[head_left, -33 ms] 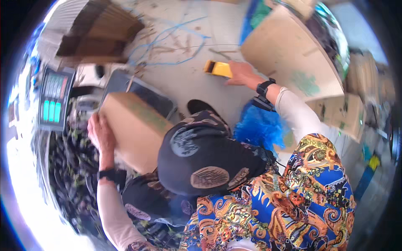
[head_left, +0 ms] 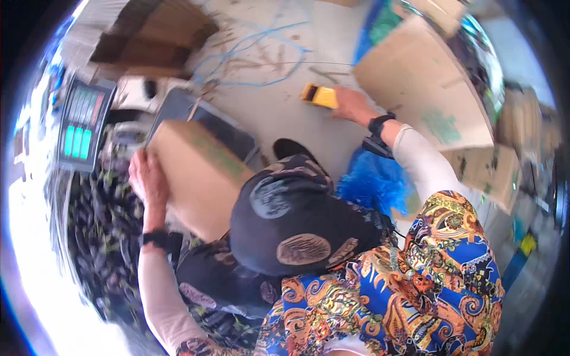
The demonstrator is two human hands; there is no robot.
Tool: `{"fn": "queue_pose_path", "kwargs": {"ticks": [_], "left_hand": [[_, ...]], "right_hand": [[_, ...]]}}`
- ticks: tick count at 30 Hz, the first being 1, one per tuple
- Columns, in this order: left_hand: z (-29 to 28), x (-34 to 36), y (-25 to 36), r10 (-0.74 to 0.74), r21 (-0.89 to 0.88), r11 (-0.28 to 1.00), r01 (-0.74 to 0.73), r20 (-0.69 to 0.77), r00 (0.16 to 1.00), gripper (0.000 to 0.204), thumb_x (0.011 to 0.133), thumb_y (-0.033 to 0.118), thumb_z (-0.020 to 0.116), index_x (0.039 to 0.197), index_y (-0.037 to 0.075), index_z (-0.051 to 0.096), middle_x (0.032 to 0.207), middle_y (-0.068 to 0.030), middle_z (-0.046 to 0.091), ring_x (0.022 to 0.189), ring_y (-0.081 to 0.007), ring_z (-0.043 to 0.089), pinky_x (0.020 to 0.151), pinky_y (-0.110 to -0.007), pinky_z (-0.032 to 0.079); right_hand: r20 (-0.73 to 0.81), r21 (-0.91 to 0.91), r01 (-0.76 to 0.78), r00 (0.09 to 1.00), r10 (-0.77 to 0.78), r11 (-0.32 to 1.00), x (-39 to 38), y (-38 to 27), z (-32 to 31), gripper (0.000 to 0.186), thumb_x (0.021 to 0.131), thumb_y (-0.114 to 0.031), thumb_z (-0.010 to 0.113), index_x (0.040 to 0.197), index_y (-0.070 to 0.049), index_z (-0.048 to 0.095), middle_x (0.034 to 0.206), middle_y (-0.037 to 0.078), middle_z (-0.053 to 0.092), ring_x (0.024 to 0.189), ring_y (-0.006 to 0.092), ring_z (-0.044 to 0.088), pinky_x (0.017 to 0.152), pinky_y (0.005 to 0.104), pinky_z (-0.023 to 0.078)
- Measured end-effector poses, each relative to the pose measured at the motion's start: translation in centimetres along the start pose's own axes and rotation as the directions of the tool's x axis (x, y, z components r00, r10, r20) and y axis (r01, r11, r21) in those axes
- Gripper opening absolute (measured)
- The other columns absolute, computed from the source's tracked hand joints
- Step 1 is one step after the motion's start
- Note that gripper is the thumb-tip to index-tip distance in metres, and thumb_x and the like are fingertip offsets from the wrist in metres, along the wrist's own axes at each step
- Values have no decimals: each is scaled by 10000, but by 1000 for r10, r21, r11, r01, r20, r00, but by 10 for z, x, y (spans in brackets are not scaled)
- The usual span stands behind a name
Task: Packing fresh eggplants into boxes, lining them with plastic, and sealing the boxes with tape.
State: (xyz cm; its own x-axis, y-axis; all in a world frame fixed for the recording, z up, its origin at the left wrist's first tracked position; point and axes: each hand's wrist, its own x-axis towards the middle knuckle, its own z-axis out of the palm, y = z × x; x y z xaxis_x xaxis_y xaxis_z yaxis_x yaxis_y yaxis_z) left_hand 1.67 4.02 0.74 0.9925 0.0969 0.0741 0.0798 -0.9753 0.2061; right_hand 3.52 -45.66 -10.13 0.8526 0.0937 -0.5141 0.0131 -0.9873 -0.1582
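My right hand (head_left: 351,104) reaches forward, its fingers closed around a yellow hand-sized tool (head_left: 320,95) with a dark end. What kind of tool it is, I cannot make out. At the left, my left hand (head_left: 149,181) lies along the edge of a closed cardboard box (head_left: 193,178) with its fingers extended against it. A green mark runs along one side of the box. Under its far part shows the dark platform (head_left: 228,134) of a scale. My knee in dark patterned trousers (head_left: 285,228) covers the box's near right corner.
A scale display (head_left: 83,127) with green digits stands at the left, above a heap of dark eggplants (head_left: 113,237). An open brown carton (head_left: 151,44) is far left. Blue strapping (head_left: 255,37) lies on the floor. A large cardboard box (head_left: 424,89) and blue plastic (head_left: 371,178) are at the right.
The whole view has shifted slightly, so most things appear a little farther right and higher. Both hands keep their hold and placement.
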Motion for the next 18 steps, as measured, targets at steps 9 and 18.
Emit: {"fn": "queue_pose_path", "kwargs": {"ticks": [9,18], "left_hand": [[-5,-3,28,18,-103,994,-35,-163,987,271,877,330,534,1026,108,576,957,-95,588,956,-301,551,812,-447,406],[6,-3,36,46,-166,982,-90,-250,967,251,828,336,569,967,127,585,909,-77,565,934,-282,554,780,-446,399]], "right_hand": [[-63,321,-1,998,22,947,-35,-11,-84,590,684,-277,759,1169,-24,538,972,141,645,933,244,625,821,348,483],[-309,563,674,708,-635,478,-77,-213,-191,548,680,-206,828,1099,-26,523,927,77,629,871,147,604,788,292,487]]}}
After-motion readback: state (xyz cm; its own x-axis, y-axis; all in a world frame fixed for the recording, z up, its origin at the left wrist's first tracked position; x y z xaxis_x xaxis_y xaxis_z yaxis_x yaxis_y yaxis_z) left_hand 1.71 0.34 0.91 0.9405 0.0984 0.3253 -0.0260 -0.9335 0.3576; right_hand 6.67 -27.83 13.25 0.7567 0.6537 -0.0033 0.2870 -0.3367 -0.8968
